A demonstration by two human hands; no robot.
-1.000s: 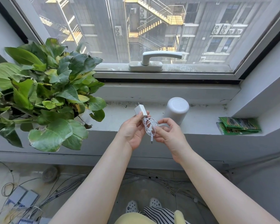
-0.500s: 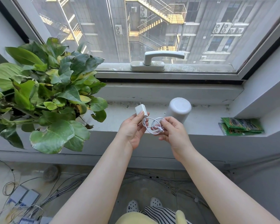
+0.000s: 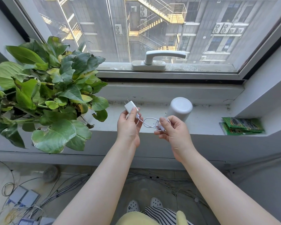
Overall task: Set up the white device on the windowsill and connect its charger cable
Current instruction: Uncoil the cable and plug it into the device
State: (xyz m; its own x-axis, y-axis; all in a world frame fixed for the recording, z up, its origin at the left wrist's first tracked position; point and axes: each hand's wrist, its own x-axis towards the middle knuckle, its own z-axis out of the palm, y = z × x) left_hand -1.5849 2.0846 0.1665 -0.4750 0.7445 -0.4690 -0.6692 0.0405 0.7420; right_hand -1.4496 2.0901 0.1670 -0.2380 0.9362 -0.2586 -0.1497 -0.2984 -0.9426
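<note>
Hands had drifted apart so the cable [image 3: 150,123] uncoiled a bit, left hand [image 3: 129,125] pinching the charger plug [image 3: 131,108], right hand [image 3: 173,129] pinching the connector end, white device [image 3: 180,109] already upright on the windowsill [image 3: 209,117] just beyond, still unconnected.

Both hands raised side by side — left hand [image 3: 128,125], right hand [image 3: 173,130] — fingers pinched

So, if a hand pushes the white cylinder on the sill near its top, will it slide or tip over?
The white device stands upright and looks taller than wide, so a high push would probably tip it. Once down, its round wall may let it roll. It seems light plastic, so it likely resists little on the windowsill.
</note>
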